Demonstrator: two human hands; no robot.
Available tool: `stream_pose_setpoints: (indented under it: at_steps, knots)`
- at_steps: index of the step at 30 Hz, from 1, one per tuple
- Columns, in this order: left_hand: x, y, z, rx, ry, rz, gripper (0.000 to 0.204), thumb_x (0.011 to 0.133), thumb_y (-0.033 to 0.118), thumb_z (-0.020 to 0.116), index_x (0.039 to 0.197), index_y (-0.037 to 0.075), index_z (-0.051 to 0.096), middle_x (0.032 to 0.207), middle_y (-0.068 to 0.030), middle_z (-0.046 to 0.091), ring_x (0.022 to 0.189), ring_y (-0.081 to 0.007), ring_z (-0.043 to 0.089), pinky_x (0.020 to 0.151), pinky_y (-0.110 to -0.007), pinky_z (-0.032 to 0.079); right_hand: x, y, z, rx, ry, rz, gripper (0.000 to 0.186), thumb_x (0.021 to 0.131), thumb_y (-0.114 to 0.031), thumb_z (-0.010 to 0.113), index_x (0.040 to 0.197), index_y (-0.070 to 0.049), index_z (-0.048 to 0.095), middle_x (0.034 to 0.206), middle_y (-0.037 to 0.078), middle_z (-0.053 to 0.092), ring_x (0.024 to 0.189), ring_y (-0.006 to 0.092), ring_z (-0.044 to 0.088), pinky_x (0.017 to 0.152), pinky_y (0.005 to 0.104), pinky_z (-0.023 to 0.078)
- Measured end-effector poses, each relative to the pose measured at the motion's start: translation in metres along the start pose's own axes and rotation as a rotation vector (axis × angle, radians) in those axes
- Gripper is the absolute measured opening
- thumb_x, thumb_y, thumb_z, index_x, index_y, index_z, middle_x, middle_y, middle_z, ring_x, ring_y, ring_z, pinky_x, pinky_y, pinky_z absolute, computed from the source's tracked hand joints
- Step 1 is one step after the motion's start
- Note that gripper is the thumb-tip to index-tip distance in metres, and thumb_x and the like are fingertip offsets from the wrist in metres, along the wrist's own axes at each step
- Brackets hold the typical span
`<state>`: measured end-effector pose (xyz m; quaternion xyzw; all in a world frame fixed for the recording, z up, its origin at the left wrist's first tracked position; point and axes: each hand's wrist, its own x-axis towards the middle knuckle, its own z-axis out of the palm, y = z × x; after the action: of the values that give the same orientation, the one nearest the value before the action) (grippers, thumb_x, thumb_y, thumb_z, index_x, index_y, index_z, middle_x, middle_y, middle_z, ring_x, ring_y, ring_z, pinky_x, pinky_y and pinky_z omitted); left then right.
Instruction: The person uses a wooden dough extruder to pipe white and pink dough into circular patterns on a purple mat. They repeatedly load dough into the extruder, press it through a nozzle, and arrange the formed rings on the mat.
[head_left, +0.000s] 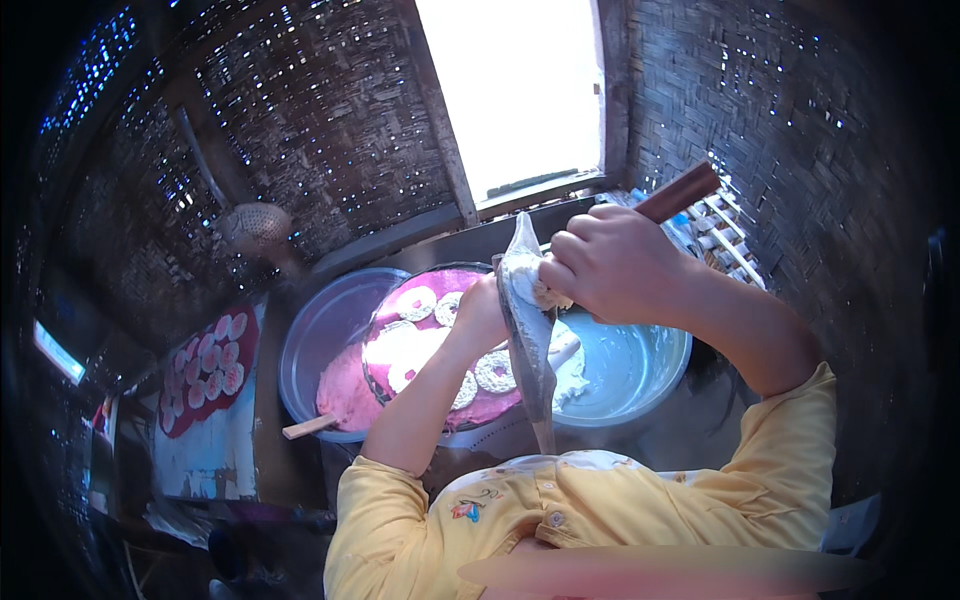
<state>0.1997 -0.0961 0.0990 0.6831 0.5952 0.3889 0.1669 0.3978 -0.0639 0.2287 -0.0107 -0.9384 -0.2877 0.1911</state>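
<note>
Hands (628,256), two, one bag (532,335), two basins (628,385)

The clear bag (530,335) hangs in the middle, so a hand going from the round pink tray (490,408) to the right bowl (683,365) would bump it. The left hand (483,312) and left arm (412,408) cover part of the tray. Its left side can be reached from above. The right arm (745,325) reaches over the far right of the right bowl, but that bowl's near right part is open from above. A brown handle (680,192) pokes out past the right hand (622,262). A wooden stick (310,427) crosses the left bowl's (290,350) near edge. The woven wall (330,130) blocks the far left.
</note>
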Motion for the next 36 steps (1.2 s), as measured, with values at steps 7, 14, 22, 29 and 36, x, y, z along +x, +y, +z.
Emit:
stream_pose_setpoints:
  at_steps: [7,14,22,29,36]
  knots:
    - [0.005,-0.027,-0.015,-0.546,0.067,-0.077,0.041,0.080,0.028,0.054,0.111,0.002,0.058,0.097,-0.0185,0.064,0.087,-0.0309,0.064,0.076,-0.040,0.051,-0.034,0.030,-0.015,0.098,0.168,0.218,0.013,0.076,-0.021,0.067,0.082,-0.011,0.063,0.074,0.003,0.062,0.067,0.0203,0.063,0.065,0.0337,0.050]
    - [0.019,-0.009,0.021,-1.037,0.076,0.045,0.037,0.083,0.014,0.046,0.116,-0.002,0.050,0.103,-0.0176,0.059,0.090,-0.0262,0.061,0.078,-0.041,0.053,-0.045,-0.007,0.058,0.988,0.330,0.922,0.021,0.077,-0.020,0.072,0.087,-0.002,0.065,0.067,0.003,0.061,0.057,0.0080,0.054,0.051,0.0242,0.042]
    - [0.017,-0.033,0.033,-1.469,0.048,0.055,0.031,0.081,0.002,0.064,0.110,0.000,0.055,0.099,-0.0101,0.062,0.089,-0.0172,0.063,0.076,-0.031,0.055,-0.086,-0.037,0.064,1.036,0.240,1.075,0.018,0.077,-0.017,0.072,0.082,0.000,0.066,0.062,0.001,0.060,0.054,0.0028,0.048,0.047,0.0213,0.036]
    - [0.029,-0.019,0.057,-1.484,0.081,-0.127,0.031,0.091,0.014,0.047,0.114,-0.007,0.051,0.101,-0.0154,0.060,0.084,-0.0231,0.065,0.070,-0.038,0.058,-0.068,-0.038,0.076,0.736,0.493,1.077,0.017,0.076,-0.014,0.072,0.086,-0.003,0.066,0.066,0.003,0.060,0.059,0.0100,0.057,0.053,0.0242,0.043]
    - [0.034,-0.053,0.043,-1.601,0.057,-0.192,0.043,0.094,0.031,0.035,0.118,-0.001,0.049,0.107,-0.0172,0.058,0.097,-0.0307,0.060,0.083,-0.048,0.053,-0.080,-0.055,0.075,0.336,0.463,0.758,0.019,0.072,-0.012,0.074,0.087,-0.004,0.065,0.066,0.007,0.060,0.059,0.0219,0.061,0.053,0.0318,0.046]
